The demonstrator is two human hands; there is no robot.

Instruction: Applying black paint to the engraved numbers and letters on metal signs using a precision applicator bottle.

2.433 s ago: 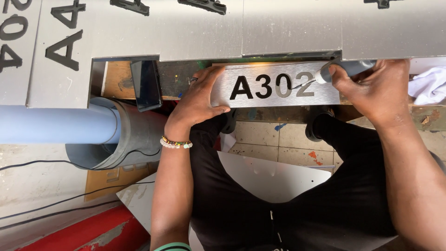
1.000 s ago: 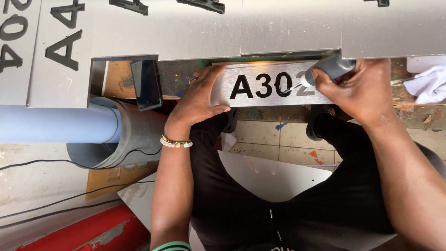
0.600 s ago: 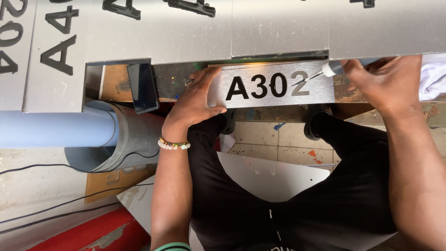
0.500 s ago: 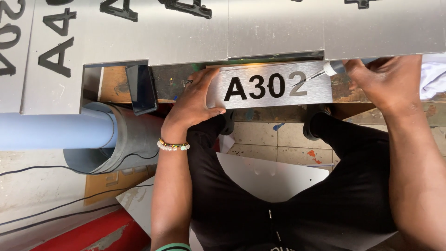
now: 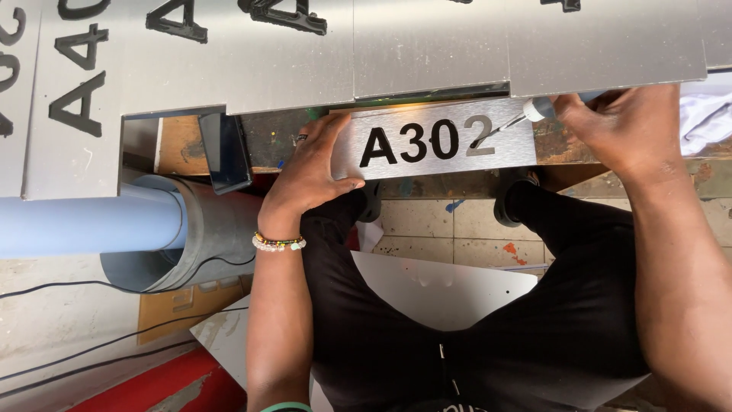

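Head view, the only one. A small brushed-metal plate (image 5: 438,139) with dark raised characters is seen lying flat on the worn wooden tabletop (image 5: 183,145), just below the edge of several large silver sheets (image 5: 427,46) that bear similar black characters. The plate's long axis runs left to right across the frame, parallel to the tabletop's near edge.

The left hand (image 5: 313,172) is laid on the plate's left end, fingers spread over the top edge and thumb hooked under the near edge; its grip is closed lightly on the plate, pinning it down. A beaded bracelet (image 5: 278,243) is worn at that wrist.

The right hand (image 5: 629,126) is clamped around a slim applicator tool (image 5: 526,114); only the pale nozzle and fine tip show, the body being hidden in the fist. The tip is pointed down and to the left, and appears to touch the last character, which is grey while the other three are black.

Key relation: the last character lies to the left of the right hand, at the plate's right end, so the right hand is the nearer.

Also noted: a blue pipe (image 5: 84,221) entering a grey coupling (image 5: 206,236) at left, a white cloth (image 5: 705,118) at the right edge, black trousers and tiled floor (image 5: 450,229) below.
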